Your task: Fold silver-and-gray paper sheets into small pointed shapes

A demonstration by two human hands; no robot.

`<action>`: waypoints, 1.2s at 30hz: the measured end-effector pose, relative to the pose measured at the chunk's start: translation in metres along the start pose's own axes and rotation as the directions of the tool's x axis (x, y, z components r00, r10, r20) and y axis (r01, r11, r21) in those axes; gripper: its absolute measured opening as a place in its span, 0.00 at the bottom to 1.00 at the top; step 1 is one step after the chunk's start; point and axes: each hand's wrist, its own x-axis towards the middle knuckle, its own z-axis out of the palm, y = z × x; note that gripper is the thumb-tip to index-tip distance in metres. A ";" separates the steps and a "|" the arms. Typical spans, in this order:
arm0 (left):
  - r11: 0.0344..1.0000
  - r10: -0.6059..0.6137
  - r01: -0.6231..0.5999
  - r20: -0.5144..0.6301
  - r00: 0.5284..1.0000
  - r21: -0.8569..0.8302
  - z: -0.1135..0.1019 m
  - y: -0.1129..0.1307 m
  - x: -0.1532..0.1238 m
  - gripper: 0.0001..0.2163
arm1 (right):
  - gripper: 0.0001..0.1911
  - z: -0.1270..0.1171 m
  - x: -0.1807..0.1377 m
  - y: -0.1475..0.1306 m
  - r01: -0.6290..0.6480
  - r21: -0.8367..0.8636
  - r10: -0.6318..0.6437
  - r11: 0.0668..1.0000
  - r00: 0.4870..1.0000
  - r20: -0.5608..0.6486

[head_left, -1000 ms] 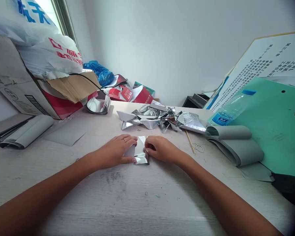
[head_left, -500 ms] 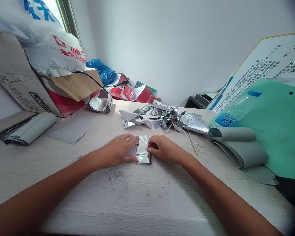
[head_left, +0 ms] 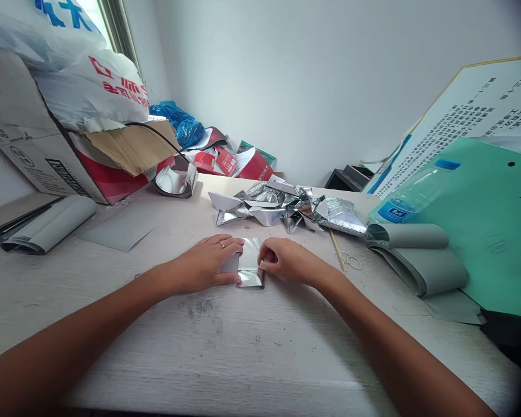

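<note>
Near the middle of the frame, a small folded foil sheet [head_left: 249,262], silver on its upper face with a grey part at its left, lies flat on the pale desk [head_left: 165,359], between the person's two hands. The left hand [head_left: 211,263] rests palm down over the grey part, its fingers stretched out side by side and its thumb set apart below them, fingertips touching the edge of the silver face; a ring [head_left: 222,245] shows on one finger. The right hand [head_left: 289,260] has its fingers curled, with thumb and index finger pinching the right edge of the foil sheet. Just above the hands in the frame spreads a heap of folded silver foil pieces [head_left: 267,215]. A thin stick [head_left: 337,250] and some pale rubber bands [head_left: 352,260] lie side by side to the right of the centre. At the right, a folded-over stack of grey sheets [head_left: 434,266] sits before a green board [head_left: 495,243], with a tilted clear bottle [head_left: 419,191], blue-capped, just above the stack. At the left lie a curled bundle of grey sheets [head_left: 54,226] and a single flat grey sheet [head_left: 118,230]. A carton [head_left: 39,162] and white plastic bags [head_left: 91,87] fill the upper left, with a silver-lined coil [head_left: 173,180] standing just right of the carton.
</note>
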 end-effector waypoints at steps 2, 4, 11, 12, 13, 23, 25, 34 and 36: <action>1.000 -0.003 0.002 0.003 1.000 0.002 0.000 0.000 0.000 0.31 | 0.08 0.000 0.000 0.001 -0.002 -0.002 0.002 1.000 1.000 0.009; 1.000 -0.006 0.006 0.014 1.000 0.007 -0.001 0.001 0.000 0.31 | 0.09 0.000 -0.001 0.001 -0.003 -0.001 0.003 1.000 1.000 0.013; 1.000 0.008 -0.008 0.008 1.000 -0.009 0.000 0.000 0.000 0.29 | 0.14 -0.004 -0.005 0.000 0.001 0.021 -0.002 1.000 0.999 0.037; 1.000 0.007 -0.007 0.010 1.000 -0.008 0.000 -0.001 -0.001 0.30 | 0.14 -0.005 -0.006 -0.001 -0.003 0.025 0.002 1.000 0.999 0.046; 1.000 0.003 -0.003 0.013 1.000 -0.008 0.000 -0.001 -0.001 0.30 | 0.14 -0.006 -0.006 -0.002 -0.010 0.028 0.009 1.000 0.999 0.053; 1.000 -0.005 0.006 0.023 1.000 -0.009 -0.003 0.003 -0.001 0.27 | 0.22 -0.007 -0.006 -0.001 -0.026 0.019 0.024 0.999 0.996 0.088; 1.000 -0.011 0.011 0.032 0.999 -0.002 -0.003 0.004 0.000 0.27 | 0.24 -0.006 -0.006 0.000 -0.021 0.024 0.019 0.999 0.995 0.094; 1.000 -0.013 0.013 0.030 0.999 -0.019 -0.001 0.002 0.000 0.27 | 0.34 -0.008 -0.007 0.000 -0.012 0.031 0.008 0.999 0.993 0.117; 1.000 -0.020 0.020 0.031 0.999 -0.024 -0.001 0.002 0.000 0.28 | 0.35 -0.008 -0.007 0.001 0.002 0.028 -0.006 1.000 0.992 0.122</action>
